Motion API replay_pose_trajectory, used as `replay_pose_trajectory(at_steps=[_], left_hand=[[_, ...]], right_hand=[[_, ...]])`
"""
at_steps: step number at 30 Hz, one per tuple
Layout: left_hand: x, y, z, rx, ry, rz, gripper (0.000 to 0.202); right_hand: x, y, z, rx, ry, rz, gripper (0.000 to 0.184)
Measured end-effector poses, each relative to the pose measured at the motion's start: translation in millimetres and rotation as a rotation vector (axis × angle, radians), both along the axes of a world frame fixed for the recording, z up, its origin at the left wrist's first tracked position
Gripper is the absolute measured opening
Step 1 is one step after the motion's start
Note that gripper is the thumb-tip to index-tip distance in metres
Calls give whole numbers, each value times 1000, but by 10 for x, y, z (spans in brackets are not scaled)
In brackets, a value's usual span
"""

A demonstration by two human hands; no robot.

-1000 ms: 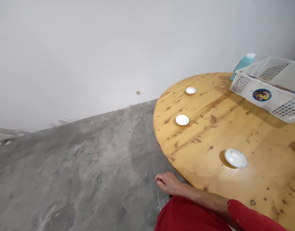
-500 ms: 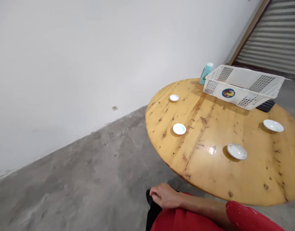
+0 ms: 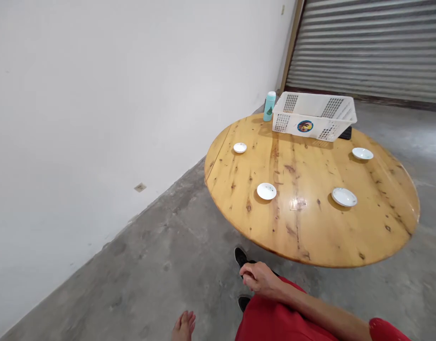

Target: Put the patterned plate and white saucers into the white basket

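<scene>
Our right hand (image 3: 261,280) hangs loosely curled and empty by our red clothing, above a black shoe (image 3: 241,256) on the concrete floor (image 3: 161,265). Only the fingertips of our left hand (image 3: 184,327) show, spread and holding nothing. Just beyond the right hand stands the round wooden surface (image 3: 310,227), the nearest saucer (image 3: 266,191) ahead of it. Farther off are a white basket (image 3: 313,116) and a teal bottle (image 3: 269,106), beside a white wall (image 3: 114,94) and a shutter (image 3: 367,47).
</scene>
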State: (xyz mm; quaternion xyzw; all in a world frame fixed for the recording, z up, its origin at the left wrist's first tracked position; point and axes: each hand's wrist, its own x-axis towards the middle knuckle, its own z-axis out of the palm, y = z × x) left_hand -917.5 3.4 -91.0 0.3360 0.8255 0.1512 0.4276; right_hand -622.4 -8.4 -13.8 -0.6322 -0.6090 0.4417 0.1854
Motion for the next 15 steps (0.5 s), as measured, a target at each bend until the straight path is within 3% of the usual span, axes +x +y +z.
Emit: replay_pose_trajectory(at_steps=[3,6,10,15], left_hand=[[194,669,-359,43,-249,19,29],[387,1107,-482,43,-289,-69,24],[431,1595,-405,-61,-255,-125,28],[391,2357,-132,-26,-71,-216,29]], right_hand=[[-18,333,-86,-18,15,-81,30],[-23,770,-161,-37,38,-150,29],[4,1384,-194,-58,92,-187,32],[195,1998,-122,-13,51,-228,32]])
